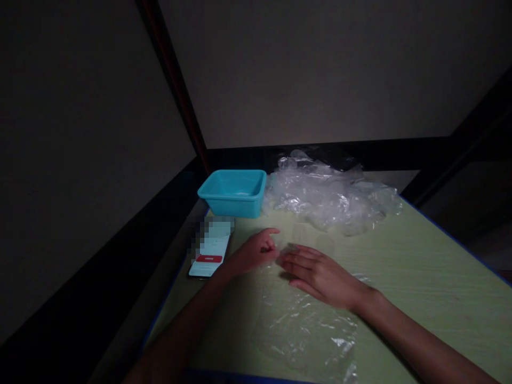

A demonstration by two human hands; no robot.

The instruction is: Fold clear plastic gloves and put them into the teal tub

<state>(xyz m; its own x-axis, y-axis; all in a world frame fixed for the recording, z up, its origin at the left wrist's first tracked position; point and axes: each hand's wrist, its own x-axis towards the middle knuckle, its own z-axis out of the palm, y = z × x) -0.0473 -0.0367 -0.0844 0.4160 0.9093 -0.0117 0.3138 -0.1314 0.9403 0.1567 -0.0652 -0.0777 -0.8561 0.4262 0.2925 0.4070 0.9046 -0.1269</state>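
Note:
A clear plastic glove or bag (304, 325) lies flat on the green table (420, 277), stretching from my hands toward the near edge. My left hand (254, 252) rests on its far end with the index finger stretched out and the other fingers curled in a pinch at the plastic. My right hand (320, 274) lies beside it, palm down, fingers extended and pressed flat on the same plastic sheet. The fingertips of both hands almost meet.
A turquoise plastic tub (234, 192) stands at the far left of the table. A heap of clear plastic gloves or bags (328, 194) lies to its right. A phone (211, 248) with a lit screen lies by the left edge. Dark walls surround the table.

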